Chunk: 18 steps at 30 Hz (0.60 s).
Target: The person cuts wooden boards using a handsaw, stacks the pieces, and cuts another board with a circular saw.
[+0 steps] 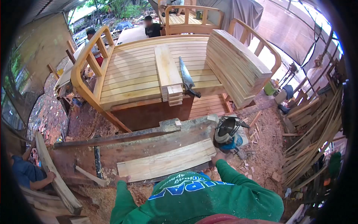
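Observation:
A pale wooden board point(164, 159) with dark pencil-like lines near both ends lies flat on the workbench point(78, 155). My left hand point(122, 179) holds its near left corner, the fingers partly hidden. At the opposite end, my right hand point(218, 157) grips the right edge. Just beyond that hand sits a blue and grey power tool point(228, 134), which looks like a circular saw. To the left of the board rests a wooden-handled tool point(90, 176), its head hard to make out.
Behind the bench stands a slatted wooden bed frame point(130, 67) bearing stacked boards point(238, 65), a smaller pile of planks point(167, 69) and a handsaw point(186, 76). At left, another person point(28, 170) holds a long plank point(56, 175). Thin strips point(317, 130) lean at right.

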Each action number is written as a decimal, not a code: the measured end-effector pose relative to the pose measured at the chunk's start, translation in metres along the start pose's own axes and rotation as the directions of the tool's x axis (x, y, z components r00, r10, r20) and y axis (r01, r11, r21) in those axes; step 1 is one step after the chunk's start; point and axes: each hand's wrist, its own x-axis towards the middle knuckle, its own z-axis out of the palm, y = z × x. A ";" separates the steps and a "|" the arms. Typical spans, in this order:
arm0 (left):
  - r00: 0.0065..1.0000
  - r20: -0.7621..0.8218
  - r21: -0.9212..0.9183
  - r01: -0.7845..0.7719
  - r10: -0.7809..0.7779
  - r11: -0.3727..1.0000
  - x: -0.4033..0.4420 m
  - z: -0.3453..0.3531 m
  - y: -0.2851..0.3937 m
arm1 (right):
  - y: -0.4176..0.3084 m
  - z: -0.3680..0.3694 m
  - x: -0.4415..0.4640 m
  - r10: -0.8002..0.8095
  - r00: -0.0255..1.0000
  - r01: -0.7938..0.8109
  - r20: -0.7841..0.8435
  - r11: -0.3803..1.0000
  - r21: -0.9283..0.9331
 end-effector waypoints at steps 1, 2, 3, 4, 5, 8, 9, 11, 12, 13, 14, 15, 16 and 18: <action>1.000 0.014 -0.044 0.007 -0.007 0.999 -0.001 0.000 -0.001 | -0.002 -0.002 -0.003 0.011 1.000 -0.011 0.010 1.000 0.014; 1.000 0.027 -0.088 0.016 -0.013 0.996 -0.003 0.000 -0.001 | -0.003 -0.004 -0.004 0.021 1.000 -0.021 0.020 0.999 0.029; 0.998 0.059 -0.077 0.039 -0.034 0.996 -0.011 -0.007 0.006 | -0.003 -0.003 -0.004 0.008 1.000 -0.009 0.015 1.000 0.029; 0.994 0.090 -0.066 0.062 -0.056 0.996 -0.021 -0.015 0.015 | -0.002 -0.002 -0.003 -0.004 1.000 0.004 0.010 1.000 0.028; 0.990 0.120 -0.053 0.085 -0.078 0.995 -0.031 -0.023 0.023 | 0.000 -0.001 -0.002 -0.017 1.000 0.017 0.005 0.999 0.027; 0.999 -0.023 -0.185 -0.032 0.029 0.982 0.025 0.038 -0.025 | 0.001 0.002 0.004 0.004 1.000 -0.005 0.027 0.999 0.035; 0.999 -0.003 -0.160 -0.053 0.053 0.986 0.017 0.030 -0.020 | 0.001 0.001 0.005 0.000 1.000 -0.001 0.027 1.000 0.023; 0.994 0.040 -0.110 -0.095 0.100 0.989 -0.001 0.016 -0.010 | 0.004 0.001 0.008 -0.007 1.000 0.007 0.028 1.000 -0.002; 0.998 0.033 -0.122 -0.055 0.060 0.991 -0.028 -0.005 0.009 | 0.004 -0.001 0.008 -0.019 0.999 0.020 0.042 1.000 -0.015; 0.999 0.027 -0.135 -0.016 0.020 0.991 -0.054 -0.024 0.027 | 0.003 -0.004 0.009 -0.032 0.998 0.033 0.054 0.999 -0.028; 1.000 0.021 -0.150 0.021 -0.018 0.988 -0.066 -0.031 0.036 | 0.002 -0.006 0.010 -0.044 0.997 0.047 0.065 0.998 -0.039; 1.000 0.027 -0.163 0.012 -0.007 0.987 -0.053 -0.019 0.027 | 0.001 -0.008 0.009 -0.047 0.997 0.050 0.064 0.998 -0.046; 0.999 0.032 -0.175 0.002 0.004 0.984 -0.035 -0.006 0.016 | 0.000 -0.009 0.008 -0.048 0.997 0.051 0.062 0.997 -0.051; 0.999 0.032 -0.165 -0.030 0.036 0.986 -0.019 0.006 0.005 | 0.003 -0.007 0.011 -0.048 0.998 0.051 0.049 0.997 -0.053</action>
